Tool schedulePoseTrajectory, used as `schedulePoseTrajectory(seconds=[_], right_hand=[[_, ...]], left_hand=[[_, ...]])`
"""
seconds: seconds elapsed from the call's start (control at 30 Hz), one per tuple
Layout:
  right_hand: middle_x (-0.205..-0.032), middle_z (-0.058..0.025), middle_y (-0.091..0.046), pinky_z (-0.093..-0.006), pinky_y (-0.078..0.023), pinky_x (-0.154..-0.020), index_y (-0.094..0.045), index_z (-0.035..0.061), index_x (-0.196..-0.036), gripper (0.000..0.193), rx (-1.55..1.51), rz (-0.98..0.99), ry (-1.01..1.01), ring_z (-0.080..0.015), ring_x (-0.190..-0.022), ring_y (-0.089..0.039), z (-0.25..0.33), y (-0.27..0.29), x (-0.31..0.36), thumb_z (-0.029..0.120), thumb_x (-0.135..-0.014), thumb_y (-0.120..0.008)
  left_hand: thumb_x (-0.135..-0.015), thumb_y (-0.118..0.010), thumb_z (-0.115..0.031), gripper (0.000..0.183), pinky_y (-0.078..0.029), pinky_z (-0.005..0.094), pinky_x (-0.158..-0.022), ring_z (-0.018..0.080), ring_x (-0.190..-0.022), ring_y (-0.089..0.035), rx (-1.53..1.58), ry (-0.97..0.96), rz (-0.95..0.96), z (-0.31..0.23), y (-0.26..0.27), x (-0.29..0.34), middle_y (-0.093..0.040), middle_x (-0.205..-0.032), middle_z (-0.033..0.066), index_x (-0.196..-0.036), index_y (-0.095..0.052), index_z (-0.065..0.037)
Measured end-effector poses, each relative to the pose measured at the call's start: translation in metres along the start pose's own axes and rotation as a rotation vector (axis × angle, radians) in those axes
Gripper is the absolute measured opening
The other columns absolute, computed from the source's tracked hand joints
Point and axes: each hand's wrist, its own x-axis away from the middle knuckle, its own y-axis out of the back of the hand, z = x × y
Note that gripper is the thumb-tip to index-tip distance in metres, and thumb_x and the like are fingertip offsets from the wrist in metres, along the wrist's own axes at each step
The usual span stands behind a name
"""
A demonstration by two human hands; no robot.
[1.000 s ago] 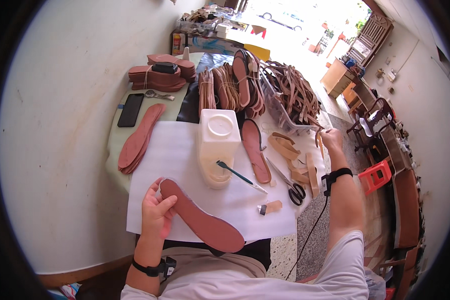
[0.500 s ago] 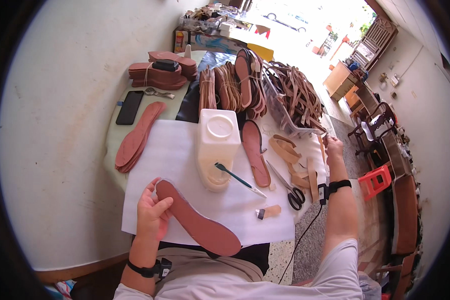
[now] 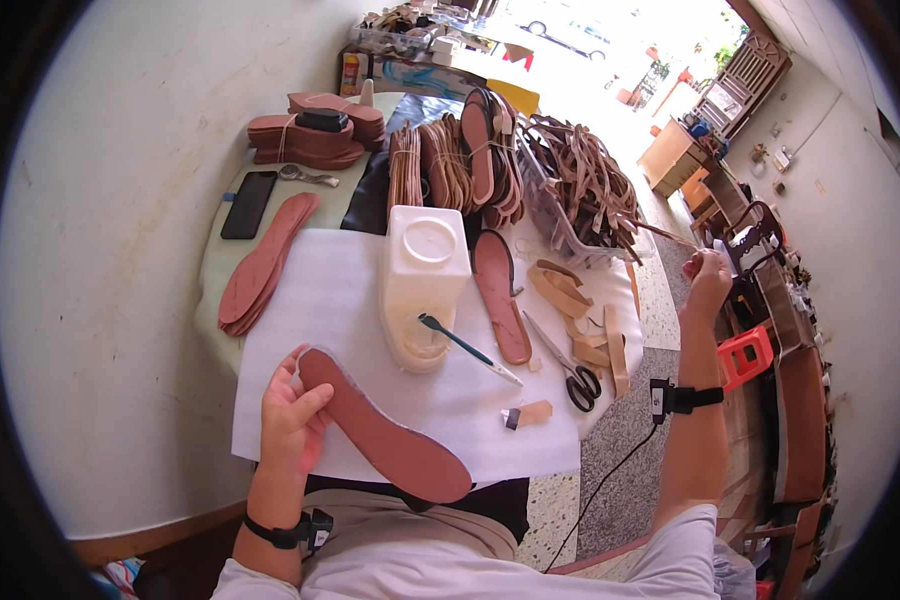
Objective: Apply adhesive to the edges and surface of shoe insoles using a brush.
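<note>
My left hand grips a reddish-brown shoe sole by its narrow end, thumb on top, above the white sheet's near edge. Out past the table's right side, my right hand is closed on one end of a thin brown leather strip. That strip runs taut-looking back to a clear plastic bin heaped with brown strips. A white glue container stands mid-table, with a dark green brush resting in its open spout. Beside it lies another sole with dark edging.
Black-handled scissors, tan strips and a small tan scrap lie on the right. Bundled soles stand behind the container. A phone, a watch and stacked soles sit left. A red stool stands beyond the table.
My right hand has moved right, away from the bin, drawing the strip partly out. My left hand still holds the sole. The whole view has shifted slightly.
</note>
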Motion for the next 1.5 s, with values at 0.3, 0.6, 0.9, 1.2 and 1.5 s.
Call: schedulePoseTrajectory(seconds=[0.3,0.6,0.9,1.2,1.5], right_hand=[[-0.078,0.0003,-0.061,-0.0247,-0.048,-0.065,-0.063,0.0075,-0.094,0.02,-0.01,-0.025,-0.009,-0.0089,-0.067,-0.057,0.032,0.013,0.019,0.021,-0.107,-0.057],[-0.098,-0.0031,-0.065,-0.0272,-0.052,-0.083,-0.062,0.0027,-0.104,0.018,-0.066,-0.202,0.322,-0.0106,-0.086,-0.059,0.071,0.028,0.042,0.018,-0.108,-0.053],[-0.132,-0.0211,-0.066,-0.0452,-0.037,-0.12,-0.064,-0.0006,-0.109,0.024,-0.563,0.021,0.36,-0.0301,-0.125,-0.062,0.149,0.064,0.095,0.016,-0.108,-0.047],[-0.099,-0.0105,-0.064,-0.0351,-0.054,-0.081,-0.064,0.0022,-0.107,0.038,-0.821,0.656,-0.477,-0.0172,-0.081,-0.059,0.119,0.051,0.131,0.036,-0.111,-0.047],[-0.092,-0.0142,-0.069,-0.025,-0.042,-0.058,-0.066,-0.0025,-0.108,0.04,-0.551,0.771,-0.667,-0.0128,-0.066,-0.055,0.099,-0.007,0.194,0.035,-0.108,-0.052]], left_hand=[[-0.091,-0.061,0.006,0.055,-0.059,0.0375,-0.094,0.0235,-0.106,-0.07,0.007,0.008,0.007,-0.002,-0.002,-0.001,-0.067,-0.119,0.014,-0.142,-0.04,0.0],[-0.092,-0.06,0.01,0.064,-0.061,0.037,-0.092,0.023,-0.105,-0.071,0.07,0.015,0.002,0.0,0.0,-0.003,-0.068,-0.118,0.0154,-0.149,-0.033,0.0],[-0.092,-0.061,0.008,0.06,-0.06,0.0362,-0.092,0.0225,-0.105,-0.071,0.059,-0.013,0.019,0.002,0.001,-0.001,-0.068,-0.118,0.0149,-0.146,-0.036,0.001],[-0.093,-0.061,0.008,0.052,-0.061,0.0356,-0.092,0.0231,-0.106,-0.071,0.031,-0.013,0.046,0.001,0.001,-0.002,-0.068,-0.12,0.0156,-0.141,-0.04,0.001],[-0.093,-0.062,0.01,0.061,-0.061,0.0386,-0.093,0.0228,-0.106,-0.071,0.051,-0.014,0.022,0.004,0.004,-0.001,-0.068,-0.119,0.0153,-0.147,-0.034,-0.002]])
